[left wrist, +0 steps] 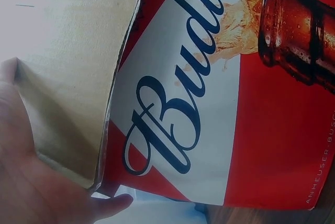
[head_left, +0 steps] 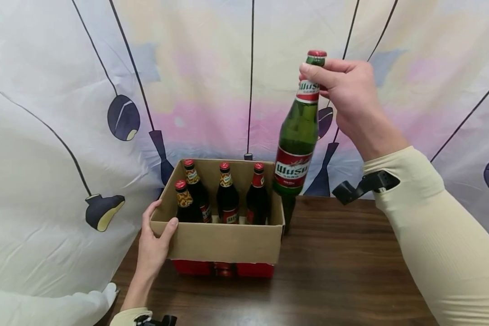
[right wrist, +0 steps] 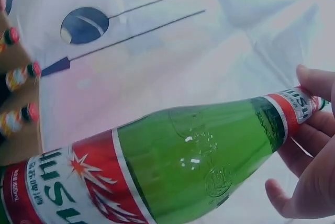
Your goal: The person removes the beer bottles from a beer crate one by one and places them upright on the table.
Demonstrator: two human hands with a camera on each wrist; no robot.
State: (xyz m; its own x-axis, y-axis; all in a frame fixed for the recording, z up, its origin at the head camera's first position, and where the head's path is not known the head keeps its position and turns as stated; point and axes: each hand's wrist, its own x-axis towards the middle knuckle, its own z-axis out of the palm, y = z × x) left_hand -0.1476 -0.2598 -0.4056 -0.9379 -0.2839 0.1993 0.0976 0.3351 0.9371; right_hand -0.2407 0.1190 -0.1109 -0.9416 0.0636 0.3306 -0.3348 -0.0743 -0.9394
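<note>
My right hand (head_left: 352, 90) grips a green beer bottle (head_left: 297, 136) by its neck and holds it up at a slight tilt, beside the right end of a cardboard box (head_left: 224, 240). The bottle has a red cap and red-and-white labels; in the right wrist view the bottle (right wrist: 193, 150) crosses the frame. My left hand (head_left: 152, 244) holds the box at its near left corner, thumb over the front flap. Several dark beer bottles (head_left: 228, 194) with red caps stand inside the box. In the left wrist view the box's printed side (left wrist: 282, 145) is red and white.
The box stands on a dark wooden table (head_left: 342, 262). Part of another dark green bottle (head_left: 288, 210) shows behind the held one, just right of the box. A patterned cloth (head_left: 203, 90) hangs behind, and white fabric (head_left: 45, 303) lies at the left.
</note>
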